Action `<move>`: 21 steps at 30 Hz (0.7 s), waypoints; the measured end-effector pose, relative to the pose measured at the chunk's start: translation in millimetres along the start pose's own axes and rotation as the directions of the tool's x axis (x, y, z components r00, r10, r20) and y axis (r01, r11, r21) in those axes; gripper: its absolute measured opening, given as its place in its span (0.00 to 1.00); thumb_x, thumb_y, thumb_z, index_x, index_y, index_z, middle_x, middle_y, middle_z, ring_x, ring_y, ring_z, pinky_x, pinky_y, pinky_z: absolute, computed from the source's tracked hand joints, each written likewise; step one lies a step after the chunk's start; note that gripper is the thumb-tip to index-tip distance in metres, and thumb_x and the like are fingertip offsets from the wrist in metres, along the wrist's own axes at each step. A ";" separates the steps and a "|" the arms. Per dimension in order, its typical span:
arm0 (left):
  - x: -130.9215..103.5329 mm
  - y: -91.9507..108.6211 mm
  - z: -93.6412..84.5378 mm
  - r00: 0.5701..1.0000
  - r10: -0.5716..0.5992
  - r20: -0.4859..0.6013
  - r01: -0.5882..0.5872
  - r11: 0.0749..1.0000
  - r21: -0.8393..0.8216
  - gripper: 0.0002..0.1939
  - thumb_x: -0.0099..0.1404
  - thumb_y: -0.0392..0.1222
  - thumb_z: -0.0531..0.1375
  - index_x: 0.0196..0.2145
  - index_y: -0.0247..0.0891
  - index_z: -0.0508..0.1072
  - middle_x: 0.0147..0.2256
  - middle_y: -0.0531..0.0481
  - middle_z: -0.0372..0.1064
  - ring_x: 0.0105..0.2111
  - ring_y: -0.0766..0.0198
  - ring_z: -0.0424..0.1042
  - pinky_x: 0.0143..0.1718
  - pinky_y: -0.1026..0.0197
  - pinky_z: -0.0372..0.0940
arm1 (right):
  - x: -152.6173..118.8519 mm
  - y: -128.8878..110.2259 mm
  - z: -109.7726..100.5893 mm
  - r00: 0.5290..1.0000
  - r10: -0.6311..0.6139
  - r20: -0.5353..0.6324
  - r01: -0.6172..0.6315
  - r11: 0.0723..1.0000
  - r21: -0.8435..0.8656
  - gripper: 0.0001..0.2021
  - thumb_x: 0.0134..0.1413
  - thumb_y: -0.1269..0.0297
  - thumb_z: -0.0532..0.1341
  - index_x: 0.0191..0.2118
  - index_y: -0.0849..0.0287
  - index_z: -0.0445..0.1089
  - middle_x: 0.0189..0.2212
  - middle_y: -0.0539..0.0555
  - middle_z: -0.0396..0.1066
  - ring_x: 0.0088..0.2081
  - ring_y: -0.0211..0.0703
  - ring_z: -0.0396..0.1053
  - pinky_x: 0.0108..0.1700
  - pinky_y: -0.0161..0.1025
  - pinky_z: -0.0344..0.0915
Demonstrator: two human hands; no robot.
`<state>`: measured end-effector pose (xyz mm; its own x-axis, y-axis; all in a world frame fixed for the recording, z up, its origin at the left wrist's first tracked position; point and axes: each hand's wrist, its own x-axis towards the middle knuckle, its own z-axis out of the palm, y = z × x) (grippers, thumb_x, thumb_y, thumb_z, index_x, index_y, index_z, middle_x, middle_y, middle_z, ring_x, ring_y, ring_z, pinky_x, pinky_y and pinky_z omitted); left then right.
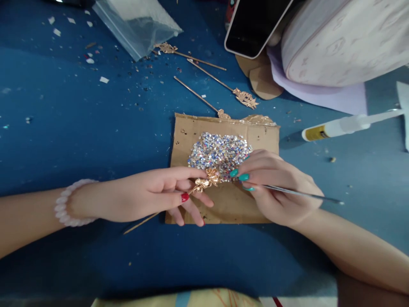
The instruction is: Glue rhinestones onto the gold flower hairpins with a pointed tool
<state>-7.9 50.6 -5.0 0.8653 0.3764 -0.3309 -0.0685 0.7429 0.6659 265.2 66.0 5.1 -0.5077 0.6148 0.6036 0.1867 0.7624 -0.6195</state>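
Observation:
My left hand (159,192) pinches a gold hairpin (204,183) with a flower-shaped head; its thin stick runs out below the palm to the lower left. My right hand (277,183) is closed on a thin metal tool (297,193), its tip close to the hairpin's flower. Beneath both hands is a piece of cardboard (223,209). A pile of small shiny rhinestones (217,149) in silver, blue and pink lies on it, just beyond the flower. Whether a stone sits at the tool's tip is too small to tell.
Three more gold hairpins (245,98) lie beyond the cardboard. A clear plastic bag (137,25) is at the top, with a phone (255,25) and a pale rounded case (341,42) farther right. A white glue bottle (338,128) lies at the right. White flakes dot the blue table (64,128).

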 end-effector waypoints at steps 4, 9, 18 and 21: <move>1.5 -1.1 -2.4 1.000 0.026 0.014 -0.026 1.000 0.012 0.23 0.78 0.34 0.50 0.66 0.48 0.58 0.55 0.43 0.72 0.45 0.64 0.80 0.40 0.68 0.74 | -1.7 3.9 1.4 0.995 0.037 -0.093 -0.036 0.999 0.012 0.05 0.63 0.72 0.60 0.41 0.57 0.73 0.31 0.56 0.78 0.36 0.43 0.78 0.38 0.44 0.76; -0.2 6.3 -1.4 0.998 -0.016 0.062 0.011 0.996 0.093 0.20 0.78 0.36 0.51 0.65 0.46 0.61 0.52 0.45 0.73 0.36 0.71 0.79 0.32 0.74 0.71 | -1.4 5.2 1.0 0.994 0.077 -0.083 -0.076 0.997 0.007 0.05 0.62 0.72 0.62 0.41 0.55 0.74 0.31 0.54 0.79 0.37 0.44 0.79 0.39 0.44 0.77; 1.9 6.4 -2.7 0.996 -0.031 0.085 0.023 0.995 0.092 0.21 0.78 0.40 0.53 0.66 0.45 0.60 0.52 0.41 0.74 0.36 0.70 0.79 0.30 0.73 0.69 | -1.3 7.5 1.9 0.991 0.109 -0.081 -0.108 0.994 0.014 0.04 0.60 0.73 0.65 0.38 0.56 0.76 0.29 0.52 0.79 0.33 0.42 0.78 0.39 0.43 0.76; 2.0 7.0 -1.8 0.996 -0.046 0.072 0.036 0.990 0.133 0.21 0.77 0.41 0.53 0.66 0.43 0.61 0.52 0.38 0.73 0.35 0.67 0.80 0.29 0.71 0.69 | -2.0 8.2 2.8 0.993 0.097 -0.069 -0.096 0.995 0.012 0.06 0.58 0.75 0.66 0.37 0.57 0.76 0.28 0.51 0.79 0.32 0.42 0.77 0.38 0.44 0.75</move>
<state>-7.5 57.6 -2.2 0.9011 0.3012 -0.3119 0.0293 0.6754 0.7369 265.4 70.4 -2.6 -0.4276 0.6982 0.5742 0.2248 0.6974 -0.6805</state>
